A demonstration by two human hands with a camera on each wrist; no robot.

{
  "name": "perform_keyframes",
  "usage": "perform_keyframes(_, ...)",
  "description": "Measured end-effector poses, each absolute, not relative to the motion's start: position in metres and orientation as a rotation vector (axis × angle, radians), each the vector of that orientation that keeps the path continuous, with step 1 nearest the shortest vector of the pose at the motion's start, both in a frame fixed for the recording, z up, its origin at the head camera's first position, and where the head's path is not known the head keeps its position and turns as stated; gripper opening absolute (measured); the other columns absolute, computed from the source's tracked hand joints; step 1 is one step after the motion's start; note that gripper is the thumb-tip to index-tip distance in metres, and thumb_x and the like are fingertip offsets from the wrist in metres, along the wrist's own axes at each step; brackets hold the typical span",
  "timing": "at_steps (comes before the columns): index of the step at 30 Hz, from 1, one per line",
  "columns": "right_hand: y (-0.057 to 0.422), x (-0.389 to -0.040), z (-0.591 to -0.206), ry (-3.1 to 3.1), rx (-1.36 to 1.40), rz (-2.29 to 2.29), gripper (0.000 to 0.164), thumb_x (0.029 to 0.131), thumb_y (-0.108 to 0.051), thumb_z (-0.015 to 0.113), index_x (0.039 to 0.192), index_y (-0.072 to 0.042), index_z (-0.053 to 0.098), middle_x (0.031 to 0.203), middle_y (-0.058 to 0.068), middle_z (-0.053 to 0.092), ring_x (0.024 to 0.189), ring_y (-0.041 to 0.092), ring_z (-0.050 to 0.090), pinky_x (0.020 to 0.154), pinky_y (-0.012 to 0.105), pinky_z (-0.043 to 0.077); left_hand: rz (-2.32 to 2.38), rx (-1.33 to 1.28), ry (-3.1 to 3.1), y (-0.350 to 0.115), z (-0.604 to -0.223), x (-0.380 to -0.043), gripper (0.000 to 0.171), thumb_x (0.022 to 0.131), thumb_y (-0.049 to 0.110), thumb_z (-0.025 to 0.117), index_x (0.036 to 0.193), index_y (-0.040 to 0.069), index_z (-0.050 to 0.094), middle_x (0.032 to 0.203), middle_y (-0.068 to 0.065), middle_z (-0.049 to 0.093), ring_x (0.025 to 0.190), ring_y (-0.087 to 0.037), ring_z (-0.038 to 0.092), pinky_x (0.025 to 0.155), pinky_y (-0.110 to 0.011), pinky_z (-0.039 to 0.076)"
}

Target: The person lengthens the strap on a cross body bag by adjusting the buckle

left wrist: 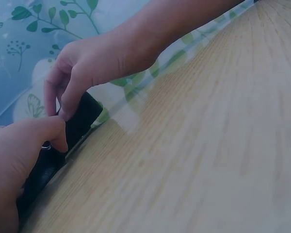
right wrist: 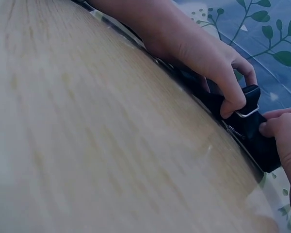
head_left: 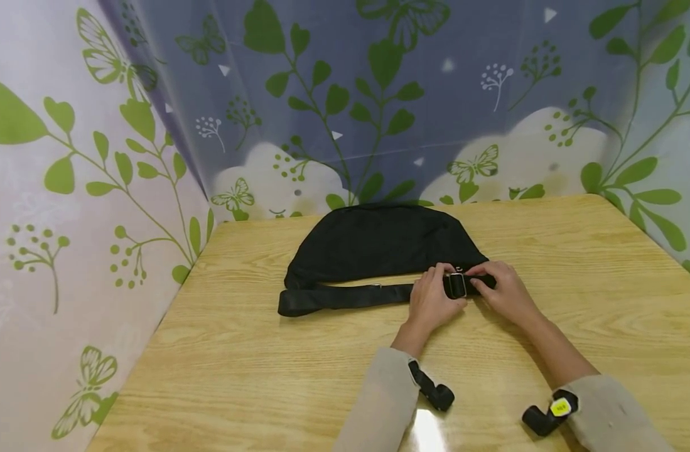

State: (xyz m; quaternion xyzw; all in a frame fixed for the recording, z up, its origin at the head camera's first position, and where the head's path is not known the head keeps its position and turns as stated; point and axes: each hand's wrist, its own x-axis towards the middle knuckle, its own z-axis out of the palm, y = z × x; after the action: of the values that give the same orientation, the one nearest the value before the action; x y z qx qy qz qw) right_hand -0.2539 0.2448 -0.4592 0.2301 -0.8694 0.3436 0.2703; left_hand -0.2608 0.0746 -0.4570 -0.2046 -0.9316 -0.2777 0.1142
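A black waist bag [head_left: 378, 245] lies on the wooden table, its strap [head_left: 345, 297] stretched along the near side and folded back at the left end. Near the bag's right corner, a metal slide buckle [head_left: 458, 285] sits on the strap. My left hand [head_left: 432, 295] grips the strap just left of the buckle, thumb below and fingers above. On the other side my right hand [head_left: 505, 292] pinches the strap between thumb and fingers. In the right wrist view, the strap [right wrist: 252, 94] bulges up in a loop at the buckle [right wrist: 248, 111], between both hands.
The pale wooden table [head_left: 237, 376] runs up to a patterned cloth backdrop [head_left: 322, 113] behind the bag. A similar cloth [head_left: 68, 207] hangs on the left. Black bands [head_left: 435, 389] hang from both sleeves.
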Motion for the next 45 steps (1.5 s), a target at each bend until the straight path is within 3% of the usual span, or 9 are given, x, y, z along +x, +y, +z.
perform_keyframes(4, 0.245, -0.252, -0.457, -2.371, 0.526, 0.955, 0.016, 0.076, 0.012, 0.065, 0.086, -0.001, 0.063, 0.080, 0.010, 0.058, 0.078, 0.026, 0.049, 0.070, 0.043, 0.037, -0.842, -0.555, -2.733, 0.075, -0.457, -0.262, 0.049, 0.073, 0.036, 0.075, 0.112, 0.023, 0.048, 0.094, 0.006, 0.051, 0.077, -0.010, 0.049, 0.072, -0.025, 0.040)
perform_keyframes(20, 0.244, -0.250, -0.456, -2.375, 0.410, 1.012, 0.015, 0.076, 0.012, 0.060, 0.084, 0.000, 0.062, 0.079, 0.009, 0.054, 0.077, 0.023, 0.046, 0.069, 0.038, 0.035, -0.888, -0.474, -2.741, 0.075, -0.455, -0.260, 0.049, 0.072, 0.038, 0.075, 0.111, 0.026, 0.049, 0.095, 0.007, 0.051, 0.081, -0.011, 0.050, 0.077, -0.028, 0.041)
perform_keyframes(25, 0.246, -0.250, -0.456, -2.364, 0.395, 0.988, 0.016, 0.076, 0.012, 0.060, 0.084, -0.001, 0.063, 0.080, 0.010, 0.056, 0.079, 0.024, 0.047, 0.070, 0.039, 0.035, -0.907, -0.559, -2.724, 0.072, -0.457, -0.262, 0.049, 0.073, 0.036, 0.075, 0.114, 0.025, 0.050, 0.099, 0.007, 0.053, 0.085, -0.010, 0.051, 0.079, -0.027, 0.041)
perform_keyframes(29, 0.249, -0.251, -0.457, -2.348, 0.407, 0.950, 0.016, 0.075, 0.010, 0.060, 0.085, -0.002, 0.063, 0.081, 0.011, 0.059, 0.081, 0.026, 0.048, 0.072, 0.042, 0.036, -1.099, -0.684, -2.729, 0.064, -0.460, -0.266, 0.048, 0.076, 0.028, 0.072, 0.120, 0.022, 0.052, 0.107, 0.006, 0.054, 0.097, -0.011, 0.051, 0.086, -0.026, 0.038)
perform_keyframes(34, 0.251, -0.253, -0.460, -2.289, 0.548, 0.862, 0.018, 0.073, 0.010, 0.063, 0.086, -0.002, 0.064, 0.083, 0.009, 0.060, 0.084, 0.028, 0.049, 0.077, 0.043, 0.036, -1.393, -0.644, -2.693, 0.059, -0.461, -0.269, 0.032, 0.085, 0.014, 0.062, 0.116, 0.014, 0.059, 0.112, 0.003, 0.057, 0.106, -0.012, 0.051, 0.090, -0.026, 0.038)
perform_keyframes(38, 0.248, -0.253, -0.460, -2.218, 0.759, 0.756, 0.025, 0.073, -0.004, 0.071, 0.097, -0.002, 0.065, 0.093, 0.010, 0.061, 0.091, 0.030, 0.051, 0.084, 0.046, 0.035, -1.402, -0.616, -2.683, 0.060, -0.460, -0.269, 0.024, 0.090, 0.013, 0.057, 0.114, 0.012, 0.061, 0.112, 0.000, 0.058, 0.107, -0.012, 0.052, 0.090, -0.026, 0.038)
perform_keyframes(42, 0.245, -0.252, -0.459, -2.222, 0.908, 0.615, 0.049, 0.071, -0.027, 0.076, 0.112, -0.003, 0.062, 0.104, 0.011, 0.060, 0.096, 0.030, 0.052, 0.087, 0.049, 0.034, -1.385, -0.615, -2.692, 0.059, -0.459, -0.267, 0.023, 0.092, 0.014, 0.057, 0.114, 0.014, 0.061, 0.112, 0.001, 0.058, 0.107, -0.011, 0.052, 0.089, -0.026, 0.040)
perform_keyframes(45, 0.244, -0.252, -0.459, -2.267, 0.933, 0.532, 0.059, 0.069, -0.032, 0.079, 0.116, -0.004, 0.060, 0.106, 0.012, 0.059, 0.098, 0.030, 0.051, 0.087, 0.051, 0.034, -1.376, -0.633, -2.678, 0.059, -0.457, -0.267, 0.022, 0.092, 0.014, 0.057, 0.113, 0.014, 0.062, 0.111, 0.002, 0.059, 0.106, -0.011, 0.053, 0.089, -0.026, 0.040)
